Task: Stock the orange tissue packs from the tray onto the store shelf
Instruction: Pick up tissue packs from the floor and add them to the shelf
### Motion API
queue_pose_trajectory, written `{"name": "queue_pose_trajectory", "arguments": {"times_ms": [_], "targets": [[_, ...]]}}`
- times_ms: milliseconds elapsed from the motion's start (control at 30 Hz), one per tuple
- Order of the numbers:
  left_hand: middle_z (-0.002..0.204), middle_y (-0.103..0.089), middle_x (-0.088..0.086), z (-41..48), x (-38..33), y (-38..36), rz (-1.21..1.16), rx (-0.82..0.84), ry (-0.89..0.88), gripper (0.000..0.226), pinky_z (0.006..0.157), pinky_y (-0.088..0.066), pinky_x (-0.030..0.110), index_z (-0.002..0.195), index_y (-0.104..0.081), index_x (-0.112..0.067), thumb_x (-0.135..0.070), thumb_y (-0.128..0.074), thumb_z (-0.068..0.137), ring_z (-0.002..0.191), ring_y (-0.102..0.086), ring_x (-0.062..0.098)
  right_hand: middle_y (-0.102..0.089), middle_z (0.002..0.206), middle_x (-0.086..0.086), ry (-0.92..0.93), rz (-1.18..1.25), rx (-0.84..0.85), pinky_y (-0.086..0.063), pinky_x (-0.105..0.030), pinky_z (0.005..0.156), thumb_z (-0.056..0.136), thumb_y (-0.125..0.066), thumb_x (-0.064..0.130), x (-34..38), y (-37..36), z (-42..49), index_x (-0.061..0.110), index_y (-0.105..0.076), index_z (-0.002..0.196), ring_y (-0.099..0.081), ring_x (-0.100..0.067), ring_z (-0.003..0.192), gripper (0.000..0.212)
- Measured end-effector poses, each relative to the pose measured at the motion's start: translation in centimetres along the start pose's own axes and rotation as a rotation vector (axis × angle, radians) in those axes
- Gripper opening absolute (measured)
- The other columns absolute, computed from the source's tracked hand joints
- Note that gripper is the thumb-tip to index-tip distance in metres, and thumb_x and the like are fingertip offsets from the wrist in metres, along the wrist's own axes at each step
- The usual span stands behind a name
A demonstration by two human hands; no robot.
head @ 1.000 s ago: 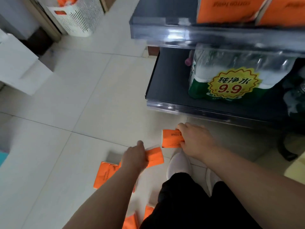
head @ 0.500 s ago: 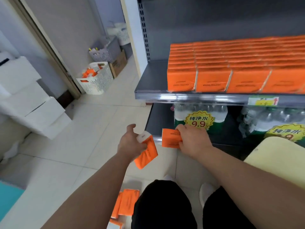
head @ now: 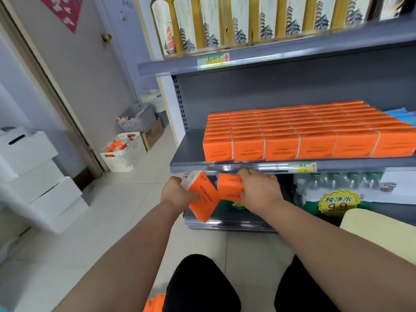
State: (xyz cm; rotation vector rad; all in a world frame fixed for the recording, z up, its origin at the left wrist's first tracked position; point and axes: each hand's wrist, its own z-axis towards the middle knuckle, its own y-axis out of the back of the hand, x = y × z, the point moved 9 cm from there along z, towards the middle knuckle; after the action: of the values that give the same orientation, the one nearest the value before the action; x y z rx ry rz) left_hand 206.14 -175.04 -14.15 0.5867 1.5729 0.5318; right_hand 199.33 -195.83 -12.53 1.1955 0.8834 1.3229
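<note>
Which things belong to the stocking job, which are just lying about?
Job: left hand gripping tilted orange tissue pack; right hand gripping second orange tissue pack; orange pack rows; grey metal shelf.
Lying about: shrink-wrapped water bottles; tall pagoda-print boxes; stacked white boxes.

Stacked white boxes at far 9 o'clock. A white slatted basket sits nearer centre, with a cardboard box and grey basket beyond it at 10 o'clock. Pagoda-printed cartons in a row at 12 o'clock, red paper cutout at 11 o'clock, and shrink-wrapped water bottles with a yellow price sticker at 4 o'clock.
</note>
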Motion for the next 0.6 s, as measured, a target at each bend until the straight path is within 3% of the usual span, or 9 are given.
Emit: {"name": "queue_pose_trajectory", "arguments": {"times_ms": [100,333,500,600], "targets": [[0.085,-0.059,0.005,0.0,-1.7,0.7,-0.057,-0.027,-0.018,0.033,0.061,-0.045,0.027,0.095,-0.058,-0.008,-0.007,-0.075,0.067,0.075,-0.055,0.021,-0.056,0.119,-0.002,-0.015,0.022,-0.041,-0.038,-0.039,0.09,0.082,-0.059,0.017,-0.4,1.6,0.7,0.022,-0.042,0.129,-0.054,-0.023,0.109,0.05],[0.086,-0.055,0.0,5.8,-4.9,3.9,-0.43,-0.28,-0.084,0.042,0.067,-0.044,0.029,0.103,-0.046,-0.015,0.005,-0.067,0.073,0.084,-0.056,0.023,-0.058,0.116,-0.004,-0.059,0.144,-0.222,-0.038,-0.038,0.084,0.087,-0.057,0.014,-1.7,4.9,7.2,0.019,-0.038,0.127,-0.056,-0.024,0.104,0.045],[0.092,-0.059,0.006,14.7,-7.0,5.0,-0.235,-0.372,-0.133,0.031,0.072,-0.044,0.03,0.103,-0.052,-0.012,-0.003,-0.065,0.077,0.085,-0.056,0.025,-0.055,0.123,-0.006,-0.083,0.093,-0.302,-0.04,-0.043,0.093,0.087,-0.056,0.011,-3.9,5.4,16.7,0.019,-0.038,0.127,-0.05,-0.027,0.115,0.045],[0.085,-0.063,0.002,20.9,-9.1,3.6,-0.131,-0.304,-0.229,0.021,0.059,-0.044,0.022,0.098,-0.056,-0.017,-0.005,-0.059,0.081,0.075,-0.06,0.018,-0.052,0.125,-0.007,-0.09,0.034,-0.302,-0.039,-0.042,0.093,0.085,-0.058,0.011,-4.7,4.9,22.3,0.018,-0.04,0.127,-0.047,-0.028,0.119,0.046]]}}
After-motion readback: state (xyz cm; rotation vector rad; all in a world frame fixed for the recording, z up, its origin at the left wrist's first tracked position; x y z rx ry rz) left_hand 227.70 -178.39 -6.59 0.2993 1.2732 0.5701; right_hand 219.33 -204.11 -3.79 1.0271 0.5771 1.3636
